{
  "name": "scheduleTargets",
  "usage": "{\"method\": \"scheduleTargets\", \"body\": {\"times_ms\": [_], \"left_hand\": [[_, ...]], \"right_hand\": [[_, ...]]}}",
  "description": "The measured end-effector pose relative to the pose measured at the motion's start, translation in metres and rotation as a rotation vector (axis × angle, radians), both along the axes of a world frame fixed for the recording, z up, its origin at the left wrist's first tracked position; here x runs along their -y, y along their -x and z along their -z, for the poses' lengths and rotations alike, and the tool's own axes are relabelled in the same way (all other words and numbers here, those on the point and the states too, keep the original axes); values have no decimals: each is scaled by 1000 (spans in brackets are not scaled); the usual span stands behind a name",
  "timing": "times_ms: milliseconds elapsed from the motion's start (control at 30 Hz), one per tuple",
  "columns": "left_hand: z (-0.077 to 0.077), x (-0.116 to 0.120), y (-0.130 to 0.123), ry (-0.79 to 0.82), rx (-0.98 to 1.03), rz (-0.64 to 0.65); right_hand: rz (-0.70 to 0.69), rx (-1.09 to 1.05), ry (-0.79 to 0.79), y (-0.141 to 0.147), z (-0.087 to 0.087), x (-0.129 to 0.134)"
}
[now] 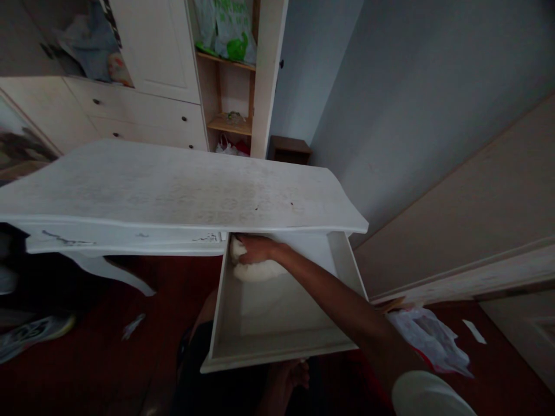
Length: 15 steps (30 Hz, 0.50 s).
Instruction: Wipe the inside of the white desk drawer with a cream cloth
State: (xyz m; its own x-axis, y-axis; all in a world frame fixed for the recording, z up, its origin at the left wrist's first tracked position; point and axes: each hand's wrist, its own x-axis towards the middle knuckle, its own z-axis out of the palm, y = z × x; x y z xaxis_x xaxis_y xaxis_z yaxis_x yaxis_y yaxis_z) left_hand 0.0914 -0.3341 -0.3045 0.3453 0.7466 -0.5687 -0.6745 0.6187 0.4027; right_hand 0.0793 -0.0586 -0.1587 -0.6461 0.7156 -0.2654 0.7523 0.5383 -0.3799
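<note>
A pulled-out drawer [269, 312] juts from the white table [195, 185]. Inside its back left corner, my right hand [258, 249] is closed on a pale cloth [255, 271], which lies against the drawer's floor and left wall. The fingertips are partly hidden by the cloth and shadow. Below the drawer's front edge, in dim light, is my left hand [295, 374], its fingers curled near the underside; whether it touches the drawer or holds anything cannot be made out.
A white wardrobe [143, 115] with open shelves holding plastic bags [229, 29] stands behind the table. A wall rises at the right. On the red floor lie a plastic bag [429, 335] and a shoe [37, 335].
</note>
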Motion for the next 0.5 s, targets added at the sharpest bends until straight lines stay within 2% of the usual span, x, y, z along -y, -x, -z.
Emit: {"method": "scheduleTargets", "body": {"times_ms": [167, 300, 400, 500], "left_hand": [[18, 1, -6, 34, -25, -22], [27, 1, -9, 55, -50, -31], [26, 1, -7, 34, -31, -7], [17, 0, 0, -16, 11, 37]], "right_hand": [[-89, 26, 70, -11, -8, -4], [-216, 24, 126, -17, -6, 16], [-351, 19, 211, -21, 2, 42], [-452, 10, 338, -22, 5, 69]]}}
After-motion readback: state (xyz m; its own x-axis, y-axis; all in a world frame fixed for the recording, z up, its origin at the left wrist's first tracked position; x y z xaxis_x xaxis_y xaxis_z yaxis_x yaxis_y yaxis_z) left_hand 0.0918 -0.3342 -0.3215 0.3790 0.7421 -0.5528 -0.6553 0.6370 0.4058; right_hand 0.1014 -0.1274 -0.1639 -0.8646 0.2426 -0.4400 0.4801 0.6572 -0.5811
